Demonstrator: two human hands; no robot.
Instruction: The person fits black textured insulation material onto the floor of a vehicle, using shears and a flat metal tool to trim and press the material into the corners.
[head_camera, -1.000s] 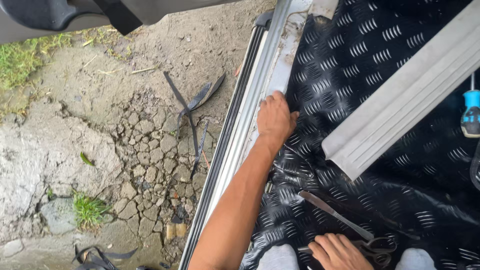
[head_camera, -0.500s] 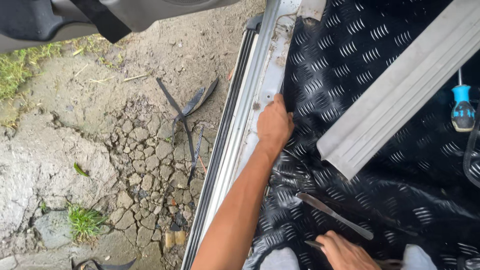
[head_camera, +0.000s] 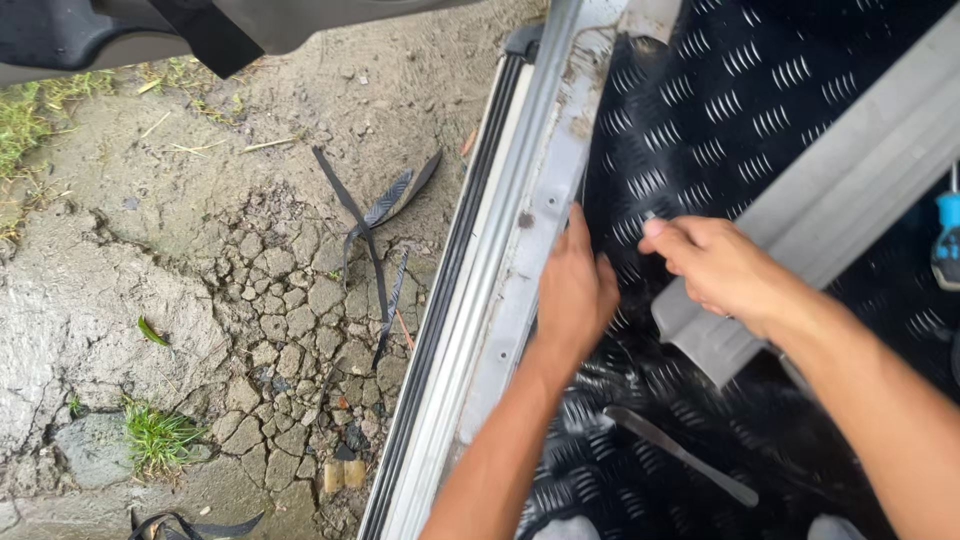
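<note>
The scene is outdoors beside an open vehicle, in flat, even daylight with no hard shadows. The ground (head_camera: 230, 300) on the left is bare dried mud, split into small cracked plates near the middle and smoother toward the top. Tufts of grass (head_camera: 155, 435) grow at the lower left, and more grass (head_camera: 25, 125) edges the upper left corner. Thin black offcut strips (head_camera: 375, 225) lie scattered on the dirt (one more curls at the bottom edge). A dark door panel (head_camera: 120, 30) hangs across the top. A pale metal door sill (head_camera: 520, 250), spotted with rust, runs diagonally, bordered by a black rubber seal (head_camera: 440, 300).
</note>
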